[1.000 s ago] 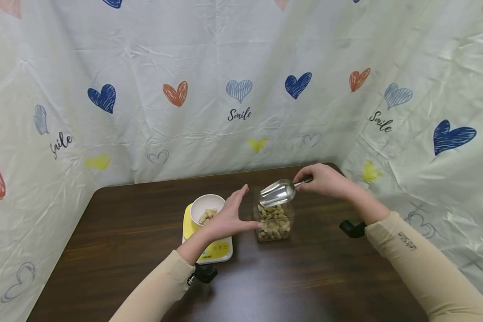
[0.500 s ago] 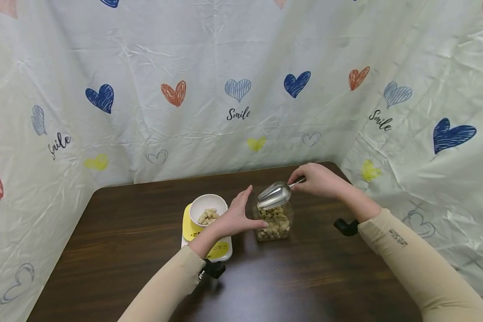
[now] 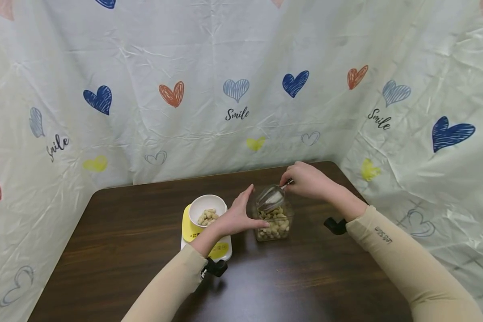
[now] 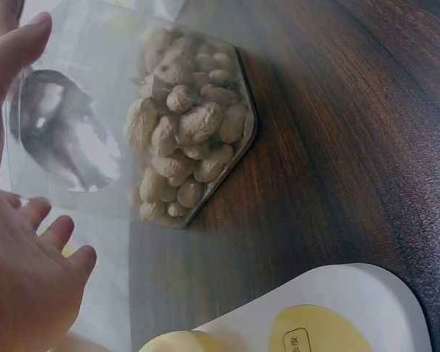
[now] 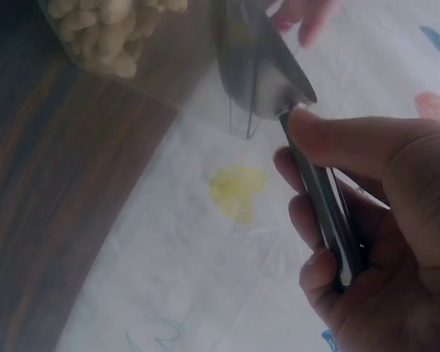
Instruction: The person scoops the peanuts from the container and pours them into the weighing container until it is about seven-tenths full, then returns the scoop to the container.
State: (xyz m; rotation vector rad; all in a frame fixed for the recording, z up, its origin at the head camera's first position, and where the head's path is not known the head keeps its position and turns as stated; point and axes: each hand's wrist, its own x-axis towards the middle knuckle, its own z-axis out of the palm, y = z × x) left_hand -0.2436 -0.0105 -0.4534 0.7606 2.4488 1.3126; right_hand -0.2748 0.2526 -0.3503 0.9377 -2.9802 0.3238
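My right hand (image 3: 306, 181) grips the handle of a metal scoop (image 3: 271, 198), fingers and thumb wrapped round it in the right wrist view. The scoop's bowl tips down into the mouth of a clear container (image 3: 292, 215) partly filled with peanuts (image 3: 277, 227). In the left wrist view the bowl (image 4: 62, 132) shows through the clear wall, above the peanuts (image 4: 183, 125). My left hand (image 3: 237, 218) spreads along the container's left side, thumb across the front near the rim and fingers extended towards the back corner. Nothing is pinched between them.
Left of the container stands a yellow and white kitchen scale (image 3: 188, 229), partly hidden by my left forearm. On it sits a white bowl (image 3: 201, 202) with several peanuts (image 3: 207, 217). A dark wooden table (image 3: 124, 250) meets a curtain (image 3: 201, 147) printed with hearts.
My right hand has moved left and brought the scoop down into the container's mouth. My left hand has shifted slightly right, closer round the container.
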